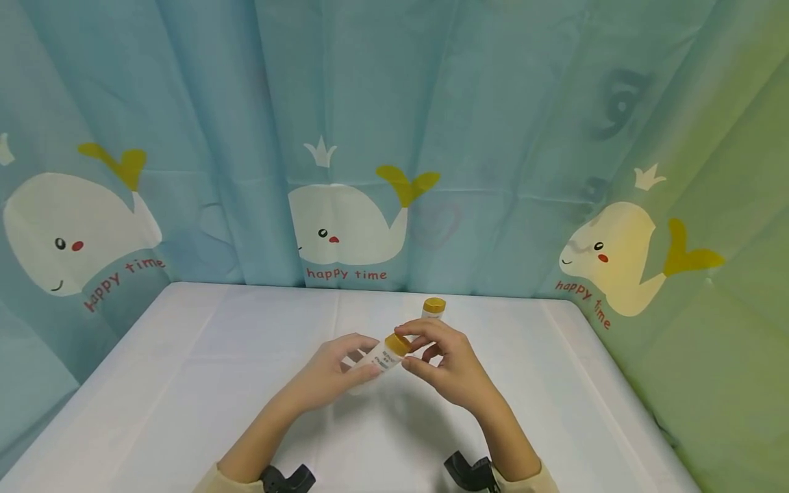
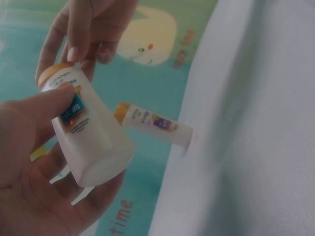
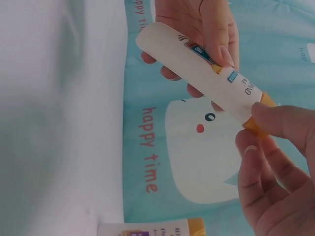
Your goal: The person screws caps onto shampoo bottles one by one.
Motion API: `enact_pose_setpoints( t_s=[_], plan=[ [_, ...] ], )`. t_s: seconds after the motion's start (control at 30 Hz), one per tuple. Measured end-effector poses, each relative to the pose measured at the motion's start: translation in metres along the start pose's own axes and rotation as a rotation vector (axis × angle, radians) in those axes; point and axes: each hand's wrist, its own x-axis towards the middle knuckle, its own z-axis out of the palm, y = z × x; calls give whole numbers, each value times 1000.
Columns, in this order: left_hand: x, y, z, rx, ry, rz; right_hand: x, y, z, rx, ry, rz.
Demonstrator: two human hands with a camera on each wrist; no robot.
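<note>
My left hand [image 1: 327,370] grips a white shampoo bottle [image 1: 383,357] round its body, thumb over the label side and fingers behind. The bottle is held tilted above the table, its gold-orange cap [image 1: 398,344] up and to the right. At that cap my right hand [image 1: 453,363] pinches with its thumb and fingertips; the right wrist view shows the thumb on one side of the cap [image 3: 256,129] and fingers on the other. In the left wrist view the bottle's base [image 2: 106,167] faces the camera and its label shows teal.
A second white bottle [image 1: 433,309] with the same cap stands on the white table [image 1: 203,383] behind the right hand; its label [image 2: 162,123] is purple. A blue-green curtain [image 1: 481,137] with printed whales hangs along the table's far side and right side.
</note>
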Motion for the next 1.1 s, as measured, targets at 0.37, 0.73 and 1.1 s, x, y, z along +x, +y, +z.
enact_pose_setpoints(
  t_s=[0.37,0.73,1.1],
  plan=[
    [1,-4,-1,-46,-121,-25,-1,4,-4,27,-32,-68],
    [1,-11,-4,-295,-334,52,1,8,-9,159,-206,-233],
    [1,-7,6,-187,-217,90,2,9,-6,74,-118,-287]
  ],
)
